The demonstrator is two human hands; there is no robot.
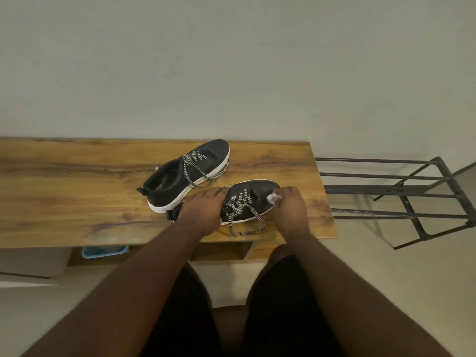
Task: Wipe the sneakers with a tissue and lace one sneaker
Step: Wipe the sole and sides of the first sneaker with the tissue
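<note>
Lower frame: two bare forearms reach up from the bottom edge toward a wooden table [77, 202] at mid-frame.

Left hand [203, 210], centre frame: lies over the heel end of the near sneaker [247, 202], fingers straight and close together, pointing up-right along the shoe's far side. Judged to be steadying it.

Right hand [289, 206], just right of centre: fingers curled, pinching a small white tissue [273, 197] against the toe of the same shoe. Wiping step judged in progress.

Key relation: near sneaker's long axis runs lower left to upper right, heel under the left hand, toe under the tissue. Unwiped upper lies left of the tissue, toward the laces [240, 206]; right hand is nearer to it. Lace ends trail loose on the table toward the front edge.

Farther up: second sneaker [185, 176], roughly parallel, just beside the first, untouched, laces loose.

Right edge: black metal rack [401, 191]. Beyond: plain wall.
</note>
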